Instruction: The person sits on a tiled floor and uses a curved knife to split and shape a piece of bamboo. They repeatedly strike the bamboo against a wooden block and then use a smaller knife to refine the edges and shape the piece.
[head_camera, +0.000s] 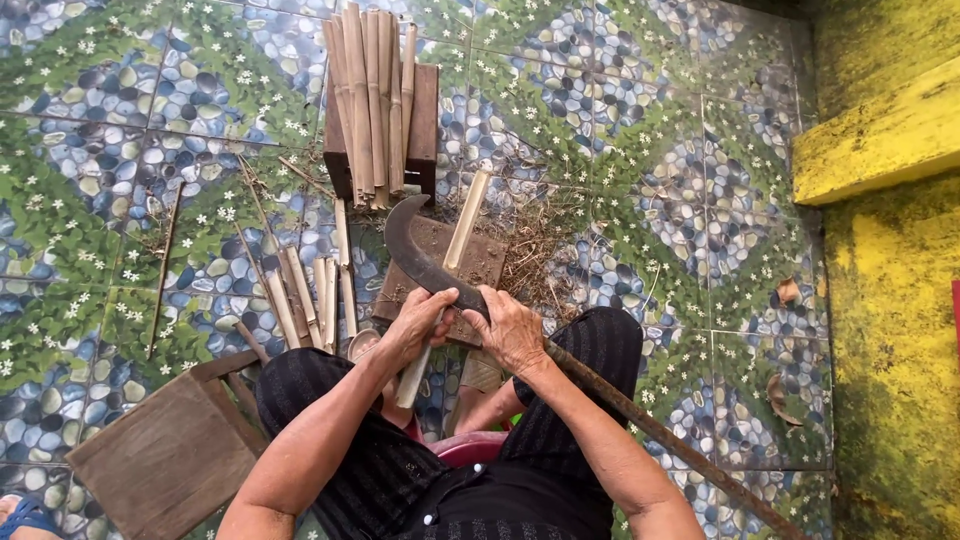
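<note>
- Over the near edge of the brown chopping board (480, 262), I see my left hand (418, 322) closed around a pale bamboo strip (452, 262), fingers curled over it just where it leaves the board toward me.
- My right hand (512, 330) sits just beside the left, fingers folded over the back of the curved billhook blade (412, 252); the two hands almost touch.
- That blade arcs from my hands out across the board's far-left corner, while its long rusty handle (660, 432) runs back past my right forearm, away from the board.
- One end of the strip points to the board's far side, the other drops between my knees.
- Beyond the board, a bundle of split bamboo (372, 95) lies on a dark wooden block (424, 125).
- Left of the board, loose strips (305, 300) lie scattered on the pebble-patterned tiles (690, 200); dry shavings (540, 240) pile at its right edge.
- A low wooden stool (165, 460) stands nearer me, left of the board.
- My worry: the left fingers sit very close to the cutting edge, so a slip on the smooth bamboo could draw steel across them.
- Splinters from a sudden split could also bite my palm.
</note>
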